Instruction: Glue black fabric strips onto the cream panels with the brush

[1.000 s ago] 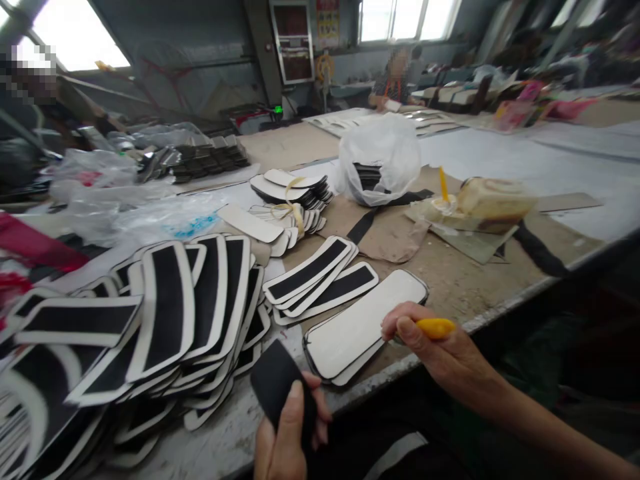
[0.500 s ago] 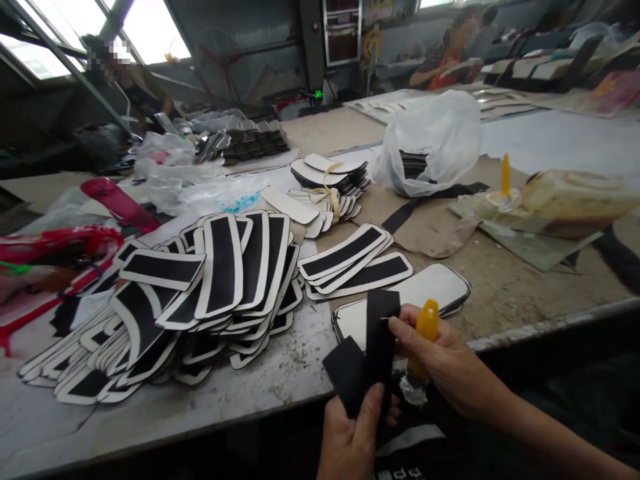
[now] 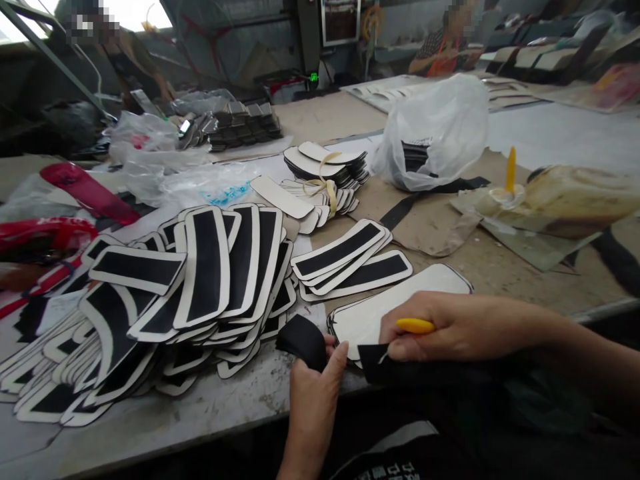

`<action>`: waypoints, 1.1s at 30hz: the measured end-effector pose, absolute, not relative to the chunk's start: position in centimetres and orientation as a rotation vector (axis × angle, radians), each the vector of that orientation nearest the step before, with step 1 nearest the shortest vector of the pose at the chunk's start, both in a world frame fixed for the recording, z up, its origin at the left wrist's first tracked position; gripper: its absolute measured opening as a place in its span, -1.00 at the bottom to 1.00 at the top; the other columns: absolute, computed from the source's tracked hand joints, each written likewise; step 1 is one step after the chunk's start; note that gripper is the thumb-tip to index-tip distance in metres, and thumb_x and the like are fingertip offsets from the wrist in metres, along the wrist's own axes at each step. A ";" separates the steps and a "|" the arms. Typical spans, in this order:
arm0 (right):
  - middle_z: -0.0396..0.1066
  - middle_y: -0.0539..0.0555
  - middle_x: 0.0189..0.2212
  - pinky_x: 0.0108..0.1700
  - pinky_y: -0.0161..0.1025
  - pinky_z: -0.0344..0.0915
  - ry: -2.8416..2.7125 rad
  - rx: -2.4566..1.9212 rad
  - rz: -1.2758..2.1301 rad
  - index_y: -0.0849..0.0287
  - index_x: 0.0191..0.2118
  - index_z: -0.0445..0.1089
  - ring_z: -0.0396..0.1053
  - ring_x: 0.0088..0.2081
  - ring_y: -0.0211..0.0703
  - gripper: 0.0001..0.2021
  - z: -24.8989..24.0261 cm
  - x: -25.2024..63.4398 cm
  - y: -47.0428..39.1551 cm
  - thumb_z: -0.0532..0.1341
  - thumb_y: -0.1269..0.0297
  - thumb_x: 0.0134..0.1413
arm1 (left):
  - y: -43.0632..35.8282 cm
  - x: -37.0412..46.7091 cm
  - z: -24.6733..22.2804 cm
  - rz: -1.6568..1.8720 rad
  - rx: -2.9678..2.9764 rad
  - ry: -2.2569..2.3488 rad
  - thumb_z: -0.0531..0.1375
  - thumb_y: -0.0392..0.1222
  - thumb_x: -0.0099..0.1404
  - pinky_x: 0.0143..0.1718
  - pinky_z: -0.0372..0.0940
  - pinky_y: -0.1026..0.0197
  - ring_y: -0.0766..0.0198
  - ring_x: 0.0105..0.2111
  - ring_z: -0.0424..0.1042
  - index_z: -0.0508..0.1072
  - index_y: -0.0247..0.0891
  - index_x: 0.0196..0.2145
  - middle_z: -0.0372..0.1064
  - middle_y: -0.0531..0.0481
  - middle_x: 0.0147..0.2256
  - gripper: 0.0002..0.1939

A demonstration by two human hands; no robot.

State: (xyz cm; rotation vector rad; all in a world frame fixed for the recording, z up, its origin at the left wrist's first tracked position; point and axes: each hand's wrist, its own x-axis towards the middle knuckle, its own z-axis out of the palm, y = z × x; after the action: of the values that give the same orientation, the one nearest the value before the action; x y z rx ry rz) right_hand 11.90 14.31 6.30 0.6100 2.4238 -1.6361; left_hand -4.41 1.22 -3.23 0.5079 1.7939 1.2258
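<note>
My left hand (image 3: 316,393) is closed around a folded black strip (image 3: 301,339) at the table's front edge. In my right hand (image 3: 440,327), thumb and fingers pinch the end of another black strip (image 3: 371,363), which trails right under the forearm. A yellow-handled tool (image 3: 416,325) is also gripped in that hand; its other end is hidden. Just behind the right hand lies a stack of blank off-white curved panels (image 3: 430,283). Left of it are several similar panels with black centres (image 3: 340,250), and a large heap of them (image 3: 205,267) covers the table further left.
A bundle of pale pieces (image 3: 325,163) lies behind, near a white plastic bag (image 3: 440,133) with dark pieces inside. To the right, a stained plastic container (image 3: 575,197) stands beside an upright yellow stick (image 3: 511,170). Two other people are in the background.
My hands have moved apart, the left one leftward with the folded strip, the right one over the blank panel stack. The yellow handle has turned from upright to nearly level. The camera view has shifted slightly.
</note>
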 end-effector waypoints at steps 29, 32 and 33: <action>0.49 0.13 -0.44 -0.49 -0.31 0.02 2.614 0.683 -0.704 0.19 -0.35 0.45 0.40 -0.43 -0.10 -0.79 -0.7 7.1 16.6 0.08 0.29 0.02 | 3.4 -3.9 -3.7 1.225 0.388 1.857 0.32 -0.02 -0.08 -0.52 0.13 0.33 0.38 -0.58 0.17 0.33 -0.30 -0.55 0.14 0.16 -0.63 -0.69; 0.50 0.16 -0.43 -0.49 -0.30 0.01 2.596 0.712 -0.673 0.19 -0.33 0.47 0.41 -0.40 -0.07 -0.75 -0.2 6.8 16.4 0.10 0.19 0.04 | 3.7 -3.8 -3.9 1.209 0.391 1.886 0.31 -0.05 -0.11 -0.48 0.17 0.30 0.32 -0.55 0.24 0.35 -0.31 -0.59 0.22 0.10 -0.61 -0.71; 0.49 0.17 -0.42 -0.50 -0.30 0.00 2.576 0.727 -0.665 0.20 -0.33 0.47 0.41 -0.40 -0.06 -0.73 0.2 7.1 16.4 0.12 0.14 0.03 | 3.7 -3.8 -3.9 1.205 0.397 1.897 0.31 -0.05 -0.10 -0.47 0.19 0.28 0.30 -0.54 0.25 0.36 -0.31 -0.58 0.24 0.09 -0.60 -0.72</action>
State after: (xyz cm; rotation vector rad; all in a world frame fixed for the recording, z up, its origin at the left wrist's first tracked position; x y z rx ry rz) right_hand 7.08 16.44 0.16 0.7270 2.5758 -0.6653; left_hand -3.83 3.68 -3.93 0.3968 1.8971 1.2052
